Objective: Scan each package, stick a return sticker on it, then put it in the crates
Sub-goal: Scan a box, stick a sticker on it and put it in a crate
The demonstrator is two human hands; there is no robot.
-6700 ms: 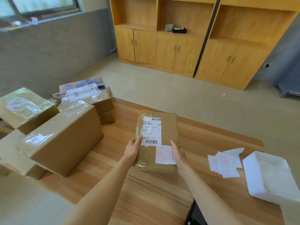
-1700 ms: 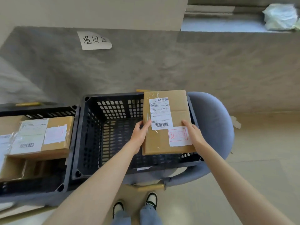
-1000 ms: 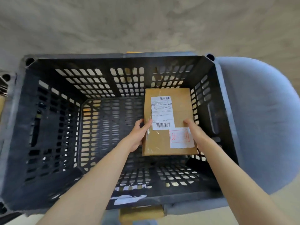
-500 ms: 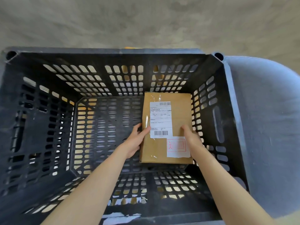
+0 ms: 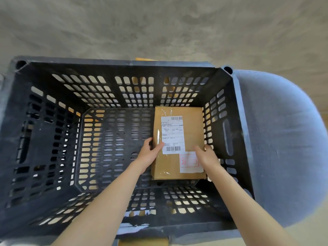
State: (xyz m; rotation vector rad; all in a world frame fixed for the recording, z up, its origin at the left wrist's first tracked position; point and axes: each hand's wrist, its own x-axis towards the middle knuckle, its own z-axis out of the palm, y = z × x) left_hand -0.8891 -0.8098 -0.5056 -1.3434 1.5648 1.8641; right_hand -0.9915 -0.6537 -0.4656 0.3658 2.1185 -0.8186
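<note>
Both hands gripped the flat brown cardboard package [image 5: 177, 142] by its long edges, the left hand [image 5: 148, 153] with its thumb over the white shipping label [image 5: 171, 134], the right hand [image 5: 206, 156] beside the red-printed return sticker [image 5: 190, 162]. It sat low in the black perforated plastic crate [image 5: 53, 139], against the right wall (probably to leave room for others), labels upward.
</note>
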